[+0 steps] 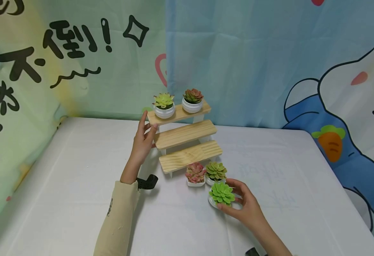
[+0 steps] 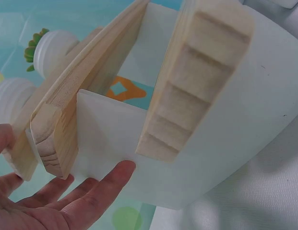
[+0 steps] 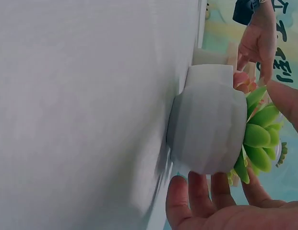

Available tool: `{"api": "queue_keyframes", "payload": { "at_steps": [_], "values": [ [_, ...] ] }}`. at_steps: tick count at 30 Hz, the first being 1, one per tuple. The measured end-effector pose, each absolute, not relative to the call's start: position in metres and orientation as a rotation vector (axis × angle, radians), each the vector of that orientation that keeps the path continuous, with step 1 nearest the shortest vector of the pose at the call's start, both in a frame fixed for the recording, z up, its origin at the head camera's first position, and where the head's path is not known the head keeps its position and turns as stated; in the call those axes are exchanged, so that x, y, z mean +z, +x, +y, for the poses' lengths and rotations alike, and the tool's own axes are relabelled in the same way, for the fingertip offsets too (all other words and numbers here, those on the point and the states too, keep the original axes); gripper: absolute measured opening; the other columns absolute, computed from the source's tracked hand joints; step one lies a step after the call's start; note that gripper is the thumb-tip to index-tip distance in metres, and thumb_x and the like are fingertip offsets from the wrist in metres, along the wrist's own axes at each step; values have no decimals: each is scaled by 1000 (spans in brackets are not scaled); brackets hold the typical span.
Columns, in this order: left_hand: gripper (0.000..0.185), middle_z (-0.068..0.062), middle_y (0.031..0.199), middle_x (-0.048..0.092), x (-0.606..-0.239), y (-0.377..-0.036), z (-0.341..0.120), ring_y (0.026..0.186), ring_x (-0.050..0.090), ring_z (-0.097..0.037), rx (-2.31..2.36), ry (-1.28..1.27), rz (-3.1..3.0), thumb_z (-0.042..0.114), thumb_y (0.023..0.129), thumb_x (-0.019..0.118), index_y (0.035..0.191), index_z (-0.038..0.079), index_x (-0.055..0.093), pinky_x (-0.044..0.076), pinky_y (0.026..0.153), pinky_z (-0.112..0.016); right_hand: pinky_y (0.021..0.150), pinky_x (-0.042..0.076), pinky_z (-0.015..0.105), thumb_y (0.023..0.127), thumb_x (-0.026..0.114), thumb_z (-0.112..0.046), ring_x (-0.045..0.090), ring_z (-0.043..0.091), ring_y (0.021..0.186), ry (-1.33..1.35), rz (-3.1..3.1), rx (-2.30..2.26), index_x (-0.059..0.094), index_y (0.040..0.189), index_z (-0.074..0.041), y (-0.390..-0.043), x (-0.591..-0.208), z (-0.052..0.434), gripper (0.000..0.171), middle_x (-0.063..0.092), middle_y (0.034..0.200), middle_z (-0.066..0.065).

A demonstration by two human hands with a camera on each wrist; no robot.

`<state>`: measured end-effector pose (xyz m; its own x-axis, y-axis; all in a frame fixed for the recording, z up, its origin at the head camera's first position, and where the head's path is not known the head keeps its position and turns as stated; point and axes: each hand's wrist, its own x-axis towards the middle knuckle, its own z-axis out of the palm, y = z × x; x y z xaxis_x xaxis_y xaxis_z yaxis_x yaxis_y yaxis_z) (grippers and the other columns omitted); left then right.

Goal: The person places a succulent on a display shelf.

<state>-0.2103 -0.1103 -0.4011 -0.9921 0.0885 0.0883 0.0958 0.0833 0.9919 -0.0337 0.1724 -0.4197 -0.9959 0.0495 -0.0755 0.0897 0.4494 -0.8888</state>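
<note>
1. Leftmost, left hand [image 1: 143, 137] w/ straight fingers flat on side of wooden step shelf [image 1: 187, 133]; two potted succulents on top step [image 1: 177, 113].
2. Right hand [image 1: 242, 204] fingers curled round green succulent pot [image 1: 221, 195], on table [image 1: 62, 199] in front of shelf, beside two more pots.
3. Pot prob. light, smooth, rigid; grip the body, not the leaves.
4. White cloth table, cartoon curtain backdrop.

Two potted succulents [image 1: 178, 102] stand on the top step; cartoon-printed curtains [image 1: 270, 60] hang behind the white table [image 1: 62, 185].
</note>
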Motion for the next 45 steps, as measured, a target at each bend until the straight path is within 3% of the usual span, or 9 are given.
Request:
{"api": "queue_keyframes", "payload": {
  "at_steps": [5,12,15,21,24,28,33,40,45],
  "values": [
    [66,-20,148,38,-401,-210,-110,132,47,-35,-2117,-199,-2309,32,105,46,159,26,9,56,82,-53,83,47,30,76,84,-7,49,13,112,121,2563,-1648,47,139,-6,-35,-421,174,73,51,135,13],
    [65,-20,147,39,-400,-209,-111,131,48,-34,-2110,-208,-2308,32,105,46,159,27,9,57,80,-50,84,51,28,77,82,-1,47,37,124,49,2498,-1648,43,141,-1,-37,-423,175,75,46,139,21],
    [66,-20,148,39,-401,-209,-112,131,47,-34,-2110,-207,-2311,32,105,46,159,26,8,57,80,-50,84,52,26,76,82,2,51,31,119,38,2519,-1644,44,139,1,-38,-425,175,74,49,135,21],
    [66,-21,148,38,-401,-210,-111,131,48,-35,-2109,-201,-2316,32,105,46,159,24,8,58,79,-49,82,53,25,76,80,4,51,2,106,9,2509,-1687,45,138,2,-38,-426,175,70,50,130,21],
    [66,-21,147,39,-401,-210,-111,130,48,-35,-2107,-195,-2313,32,105,47,159,24,9,58,79,-50,81,53,25,77,80,5,50,-1,104,-5,2503,-1702,45,137,3,-38,-426,176,70,50,130,22],
    [66,-20,148,39,-401,-211,-110,131,47,-34,-2112,-181,-2311,32,105,47,159,26,9,57,81,-51,81,53,25,77,80,5,51,1,106,1,2497,-1702,45,138,2,-39,-427,176,70,50,130,22],
    [66,-21,148,38,-401,-211,-110,132,46,-36,-2111,-183,-2312,32,105,47,159,25,9,57,81,-52,81,53,26,75,81,5,52,18,113,28,2504,-1689,47,137,2,-38,-426,176,70,51,131,21],
    [67,-22,148,38,-401,-211,-110,132,46,-36,-2113,-180,-2311,32,105,47,159,25,8,57,81,-51,80,53,26,74,82,5,53,16,112,38,2532,-1679,48,135,2,-35,-425,174,70,52,131,21],
    [67,-22,148,37,-401,-211,-110,132,45,-38,-2113,-183,-2313,31,105,46,159,25,8,57,82,-52,80,52,26,74,82,4,52,28,118,76,2536,-1660,48,136,1,-33,-424,175,71,51,133,19]
  ]
}}
